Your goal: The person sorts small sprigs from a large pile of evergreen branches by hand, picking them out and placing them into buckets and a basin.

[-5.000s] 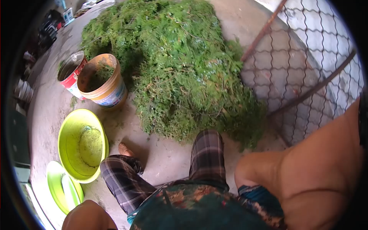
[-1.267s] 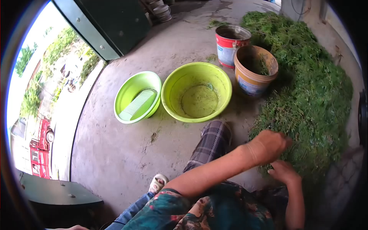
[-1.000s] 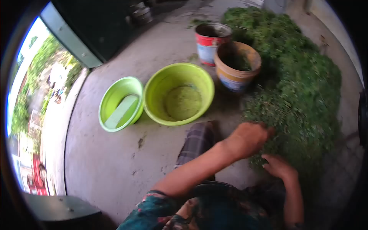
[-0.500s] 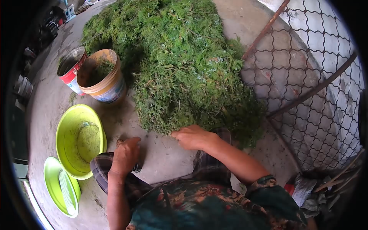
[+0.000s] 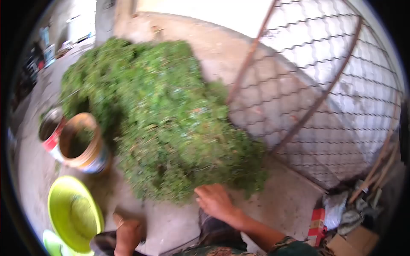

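Observation:
A large heap of green leafy cuttings (image 5: 171, 123) lies on the concrete floor. My right hand (image 5: 213, 200) is at the heap's near edge, its fingers curled; anything between them is too small or blurred to name. Lower left, my left hand (image 5: 128, 230) is over the floor beside the yellow-green basin (image 5: 77, 215). Its fingers are bent, with something brownish at their tips, but motion blur hides what it is. An orange-brown bucket (image 5: 83, 143) with some greenery inside stands left of the heap.
A red and white bucket (image 5: 51, 132) stands behind the orange-brown one. A lighter green basin (image 5: 53, 243) is at the lower left. On the right leans a rusty wire mesh frame (image 5: 299, 106), with sticks, bags and a red box (image 5: 316, 224) below it.
The view has tilted up and turned right, so the heap, buckets and basins sit lower and further left. My right hand stays by the heap's near edge and my left near the basin.

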A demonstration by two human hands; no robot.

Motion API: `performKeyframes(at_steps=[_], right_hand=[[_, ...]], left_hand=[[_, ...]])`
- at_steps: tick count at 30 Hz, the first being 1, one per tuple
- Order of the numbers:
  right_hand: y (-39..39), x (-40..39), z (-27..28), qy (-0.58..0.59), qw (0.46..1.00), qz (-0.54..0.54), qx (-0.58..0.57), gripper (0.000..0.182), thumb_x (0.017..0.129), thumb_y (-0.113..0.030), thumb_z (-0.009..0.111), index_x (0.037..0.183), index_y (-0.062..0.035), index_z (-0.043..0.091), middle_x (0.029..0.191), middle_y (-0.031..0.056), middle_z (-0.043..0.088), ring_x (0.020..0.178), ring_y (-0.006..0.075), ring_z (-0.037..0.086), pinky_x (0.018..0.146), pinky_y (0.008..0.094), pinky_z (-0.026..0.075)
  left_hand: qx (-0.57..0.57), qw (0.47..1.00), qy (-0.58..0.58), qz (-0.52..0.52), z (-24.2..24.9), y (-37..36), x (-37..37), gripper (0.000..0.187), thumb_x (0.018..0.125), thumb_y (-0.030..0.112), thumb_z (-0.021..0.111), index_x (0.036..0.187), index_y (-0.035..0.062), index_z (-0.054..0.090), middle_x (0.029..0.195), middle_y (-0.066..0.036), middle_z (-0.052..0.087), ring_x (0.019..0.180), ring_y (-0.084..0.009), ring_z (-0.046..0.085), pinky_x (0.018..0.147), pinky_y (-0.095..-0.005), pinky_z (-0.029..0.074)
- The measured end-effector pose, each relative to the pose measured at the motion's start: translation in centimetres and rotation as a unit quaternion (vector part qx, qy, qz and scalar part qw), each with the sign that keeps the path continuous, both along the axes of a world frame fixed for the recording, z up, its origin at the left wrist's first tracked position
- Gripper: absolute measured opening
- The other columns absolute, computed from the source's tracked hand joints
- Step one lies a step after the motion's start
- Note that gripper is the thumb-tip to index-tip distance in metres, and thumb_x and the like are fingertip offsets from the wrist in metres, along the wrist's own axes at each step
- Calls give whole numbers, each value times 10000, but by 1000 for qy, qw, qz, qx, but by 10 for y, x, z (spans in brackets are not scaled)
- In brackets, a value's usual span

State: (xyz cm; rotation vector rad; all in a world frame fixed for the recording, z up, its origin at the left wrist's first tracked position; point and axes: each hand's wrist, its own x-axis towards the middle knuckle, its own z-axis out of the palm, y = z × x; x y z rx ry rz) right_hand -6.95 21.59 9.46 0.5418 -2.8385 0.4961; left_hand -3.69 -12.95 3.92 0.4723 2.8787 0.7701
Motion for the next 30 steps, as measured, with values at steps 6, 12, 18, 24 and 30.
performKeyframes(at_steps=[6, 12, 18, 24, 30], right_hand=[[11, 12, 6, 34, 992, -111, -40, 316, 787, -163, 642, 1046, 0, 561, 911, 152, 586, 828, 321, 582, 706, 418, 442], [16, 7, 4, 12, 991, -129, -33, 312, 787, -169, 648, 1030, 5, 559, 881, 153, 578, 825, 331, 587, 696, 424, 462], [14, 1, 4, 15, 992, -114, -54, 283, 778, -152, 654, 1002, -6, 563, 851, 148, 578, 775, 330, 598, 651, 427, 480], [16, 6, 1, 21, 991, -122, -51, 264, 778, -151, 652, 985, -16, 560, 853, 148, 577, 754, 332, 593, 642, 429, 471], [19, 9, 1, 45, 990, -115, -67, 253, 764, -135, 658, 973, -26, 568, 874, 147, 585, 745, 343, 586, 648, 433, 466]], left_hand=[[17, 998, -17, 51, 15, 8, -9, 108, 776, 117, 570, 785, 46, 651, 775, -186, 635, 764, -382, 615, 678, -468, 488], [1, 999, -46, 15, 23, 17, -17, 156, 765, 103, 575, 904, 62, 633, 823, -191, 625, 809, -392, 595, 705, -477, 475], [14, 998, -58, 16, 36, 24, -17, 197, 760, 88, 596, 953, 45, 612, 844, -204, 617, 842, -399, 587, 732, -478, 469], [-7, 998, -58, 20, 18, 16, -11, 212, 765, 78, 573, 969, 42, 617, 873, -206, 627, 837, -395, 600, 737, -468, 475], [0, 997, -80, 1, 14, 18, -14, 209, 750, 105, 617, 950, 52, 583, 835, -170, 621, 860, -361, 594, 880, -503, 416]])
